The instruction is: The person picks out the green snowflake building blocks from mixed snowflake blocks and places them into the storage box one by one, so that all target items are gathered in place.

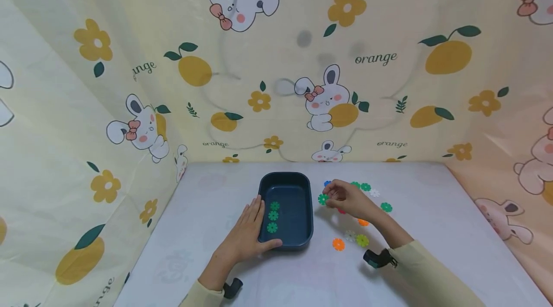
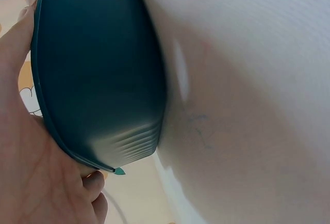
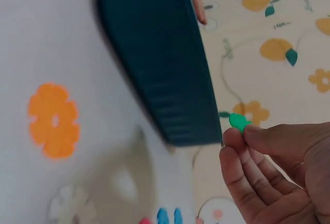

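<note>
A dark blue rectangular tray (image 1: 306, 201) stands on the table with three green flower-shaped discs (image 1: 273, 215) in a row along its left side. My left hand (image 1: 245, 235) rests against the tray's left rim, its fingers stretched along that edge and its thumb at the near left corner. Just right of the tray, my right hand (image 1: 351, 199) pinches another green flower-shaped disc (image 3: 238, 122) between thumb and index finger. That hand is raised above the table, its other fingers loosely bent beneath the pinch.
Several loose flower-shaped discs lie right of the tray, among them an orange disc (image 1: 339, 244), a yellow-green disc (image 1: 362, 240), a white disc (image 1: 374, 193) and a blue disc (image 1: 327, 183). A patterned curtain (image 1: 285, 105) hangs behind the white table (image 1: 194, 249).
</note>
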{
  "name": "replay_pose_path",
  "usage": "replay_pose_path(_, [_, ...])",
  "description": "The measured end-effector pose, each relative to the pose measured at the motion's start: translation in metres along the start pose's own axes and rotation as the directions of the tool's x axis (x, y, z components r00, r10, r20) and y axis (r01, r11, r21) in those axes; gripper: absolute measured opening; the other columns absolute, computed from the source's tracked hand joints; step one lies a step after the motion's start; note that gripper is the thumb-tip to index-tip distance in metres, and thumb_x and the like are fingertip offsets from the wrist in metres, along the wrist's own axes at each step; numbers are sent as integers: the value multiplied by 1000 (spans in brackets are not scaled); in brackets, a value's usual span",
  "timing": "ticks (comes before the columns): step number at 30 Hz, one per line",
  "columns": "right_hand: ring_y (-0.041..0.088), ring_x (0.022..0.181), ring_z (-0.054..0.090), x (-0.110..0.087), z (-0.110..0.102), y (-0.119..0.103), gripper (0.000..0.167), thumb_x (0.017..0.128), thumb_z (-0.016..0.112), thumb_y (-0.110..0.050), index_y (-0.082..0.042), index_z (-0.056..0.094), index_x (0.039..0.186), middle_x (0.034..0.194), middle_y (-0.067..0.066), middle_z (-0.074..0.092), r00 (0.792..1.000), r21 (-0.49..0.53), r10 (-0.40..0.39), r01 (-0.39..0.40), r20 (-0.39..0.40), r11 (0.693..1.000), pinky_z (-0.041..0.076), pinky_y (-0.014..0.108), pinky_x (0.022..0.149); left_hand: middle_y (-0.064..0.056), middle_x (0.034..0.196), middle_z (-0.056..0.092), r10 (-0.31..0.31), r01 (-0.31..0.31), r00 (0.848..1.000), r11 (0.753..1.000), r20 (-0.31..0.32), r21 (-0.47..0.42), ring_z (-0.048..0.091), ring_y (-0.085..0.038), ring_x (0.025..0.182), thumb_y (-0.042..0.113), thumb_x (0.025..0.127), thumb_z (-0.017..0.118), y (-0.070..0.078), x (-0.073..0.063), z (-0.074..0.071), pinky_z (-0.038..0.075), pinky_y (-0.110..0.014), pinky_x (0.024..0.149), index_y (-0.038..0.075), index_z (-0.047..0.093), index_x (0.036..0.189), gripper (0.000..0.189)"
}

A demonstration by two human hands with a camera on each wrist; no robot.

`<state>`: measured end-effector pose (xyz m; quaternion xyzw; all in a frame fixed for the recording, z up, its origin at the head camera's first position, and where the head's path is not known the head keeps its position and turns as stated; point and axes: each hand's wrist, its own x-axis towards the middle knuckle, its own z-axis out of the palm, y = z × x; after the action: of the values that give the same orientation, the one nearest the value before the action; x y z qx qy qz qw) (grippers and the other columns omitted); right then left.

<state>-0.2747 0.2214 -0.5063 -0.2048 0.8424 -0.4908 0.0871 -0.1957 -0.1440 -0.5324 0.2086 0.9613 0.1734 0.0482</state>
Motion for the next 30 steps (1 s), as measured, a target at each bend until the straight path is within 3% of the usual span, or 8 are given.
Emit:
replay_pose_path(8, [23,90,71,32,19,-13,25,98,77,-1,-2,70,122,105,12,71,996,39,-75,74,50,997,64,28,81,-10,181,-5,-25,24,999,1000,25,9,-2,-24,167,84,91,59,-1,1,2,7,-47,136,5,6,172,125])
replay_pose_path(18, [20,87,73,76,42,-27,22,99,74,1,2,71,121,101,12,72,984,12,-152,151,98,988,64,27,79,-10,181,-4,-17,17,1000,1000,15,2,-2,-25,167,84,91,60,-2,2,1,8,-48,136,4,8,172,125])
replay_pose_path(25, [17,82,72,97,55,-28,21,98,73,4,3,73,119,96,11,73,985,-29,-124,128,120,991,61,25,72,-11,181,-4,-12,11,1000,1000,20,13,-1,-25,167,85,92,57,-2,0,0,8,-48,136,3,8,172,125])
replay_pose_path(30, [15,80,67,108,63,-27,20,96,76,4,1,74,115,93,7,72,990,-119,-76,91,120,989,59,27,70,-10,181,-4,-16,16,1000,1000,21,1,-2,-26,168,84,92,58,-2,0,0,8,-49,136,4,9,172,124])
